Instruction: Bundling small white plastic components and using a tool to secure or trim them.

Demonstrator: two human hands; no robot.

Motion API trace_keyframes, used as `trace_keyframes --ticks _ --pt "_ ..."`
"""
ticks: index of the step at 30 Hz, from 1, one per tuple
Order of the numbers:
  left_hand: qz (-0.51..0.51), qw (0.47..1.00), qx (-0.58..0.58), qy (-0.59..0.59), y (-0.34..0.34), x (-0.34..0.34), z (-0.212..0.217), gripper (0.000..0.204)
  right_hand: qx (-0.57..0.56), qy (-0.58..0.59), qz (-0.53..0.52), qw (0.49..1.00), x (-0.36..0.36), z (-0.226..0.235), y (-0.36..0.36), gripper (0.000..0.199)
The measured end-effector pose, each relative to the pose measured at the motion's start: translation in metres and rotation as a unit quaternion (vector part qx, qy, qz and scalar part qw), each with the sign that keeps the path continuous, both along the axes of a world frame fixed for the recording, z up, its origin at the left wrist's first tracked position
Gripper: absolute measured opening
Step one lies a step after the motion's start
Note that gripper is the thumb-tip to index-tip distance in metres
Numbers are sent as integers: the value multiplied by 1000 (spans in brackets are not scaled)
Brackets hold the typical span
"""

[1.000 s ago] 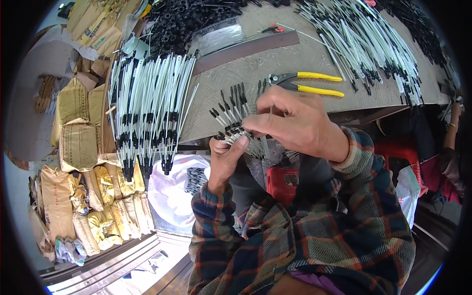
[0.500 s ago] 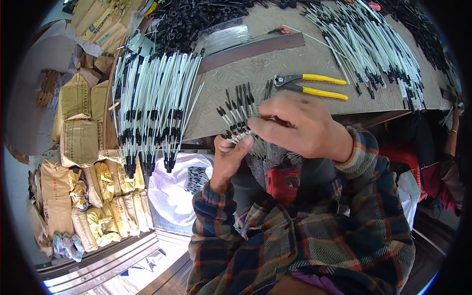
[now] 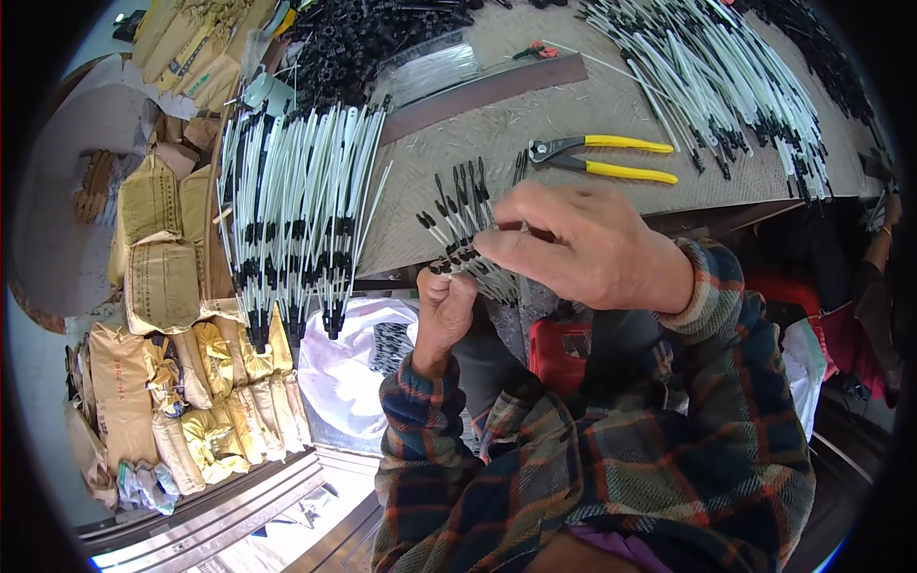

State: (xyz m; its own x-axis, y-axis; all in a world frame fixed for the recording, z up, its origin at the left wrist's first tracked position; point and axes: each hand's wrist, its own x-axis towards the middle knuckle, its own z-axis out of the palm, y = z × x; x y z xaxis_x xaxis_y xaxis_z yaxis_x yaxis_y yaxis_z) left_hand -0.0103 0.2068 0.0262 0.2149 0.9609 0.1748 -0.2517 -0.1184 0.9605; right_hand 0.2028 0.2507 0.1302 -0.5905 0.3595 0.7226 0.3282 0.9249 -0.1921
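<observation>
My left hand [image 3: 446, 307] is closed around a fanned bundle of thin white rods with black sleeves and tips [image 3: 462, 218], held at the table's front edge. My right hand [image 3: 573, 244] is over the right side of this bundle, thumb and forefinger pinched at the black sleeves. What lies between those fingertips is too small to make out. Just beyond my right hand, end-cutting pliers with yellow handles [image 3: 604, 159] lie on the table with their handles spread.
White rods with black fittings lie in a row [image 3: 304, 205] at the left and a large pile [image 3: 712, 86] at the right. Black parts [image 3: 358, 48] heap at the back. A brown strip [image 3: 487, 95] crosses the table [image 3: 411, 196]. Paper-wrapped packages [image 3: 158, 286] and a white bag [image 3: 349, 406] stand left.
My left thumb has drawn down off the front of the bundle, showing more rods below. My right hand stays pinched at the sleeves. The whole view has shifted slightly.
</observation>
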Motion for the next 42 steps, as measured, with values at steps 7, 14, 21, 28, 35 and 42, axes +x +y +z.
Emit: trace_keyframes --ticks 7,14,21,28,35,42 --pt "55 998 19 -5 1 17 12 27 12 15 11 1000 -1 2 3 20" --pt "44 999 11 0 1 14 14 33 -59 59 31 996 -6 -5 3 18" --pt "18 999 21 44 1 10 16 40 -58 40 71 995 -4 -5 11 16" --pt "38 997 56 44 5 16 16 35 -27 -55 29 998 -3 18 8 18" --pt "55 996 54 53 4 12 17 36 -163 -18 152 975 -8 16 20 21" --pt "54 996 55 52 5 16 22 44 -289 -23 269 919 -11 15 38 18"
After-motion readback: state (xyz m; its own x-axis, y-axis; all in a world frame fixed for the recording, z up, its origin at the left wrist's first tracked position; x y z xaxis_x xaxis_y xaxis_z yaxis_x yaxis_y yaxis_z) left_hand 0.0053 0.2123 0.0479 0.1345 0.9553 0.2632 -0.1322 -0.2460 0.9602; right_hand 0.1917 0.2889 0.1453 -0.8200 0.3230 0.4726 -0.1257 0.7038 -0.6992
